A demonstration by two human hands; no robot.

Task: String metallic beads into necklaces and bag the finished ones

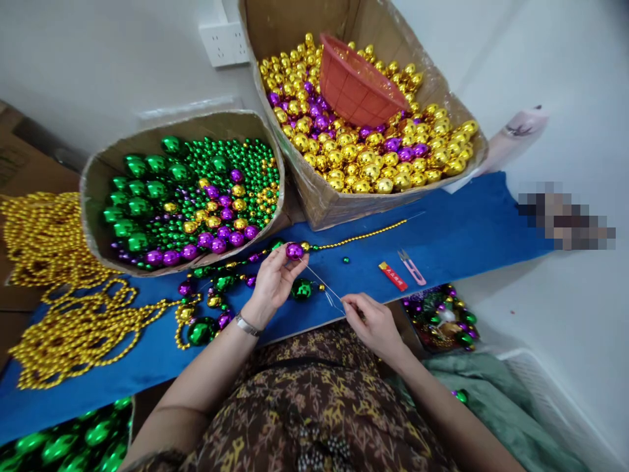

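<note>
Between the fingertips of my left hand [276, 278] is a shiny purple bead [295, 251]. A thin pale thread [322, 278] runs taut from that bead down to my right hand [368, 321], whose thumb and forefinger pinch it. Beside the purple bead, a gold bead and a strand of small gold beads [363, 236] lie on the blue cloth [472, 229]. A large green bead [301, 289] rests just right of my left wrist. Purple, green and gold beads of a strung garland [225, 282] lie to the left of that wrist.
Behind stand a box of green, purple and gold beads [181, 190] and a larger box of gold beads [363, 157] holding a red basket [358, 82]. Pink thread snips [411, 267] and a red packet [392, 276] lie at right. Gold bead strands [83, 328] pile up at left.
</note>
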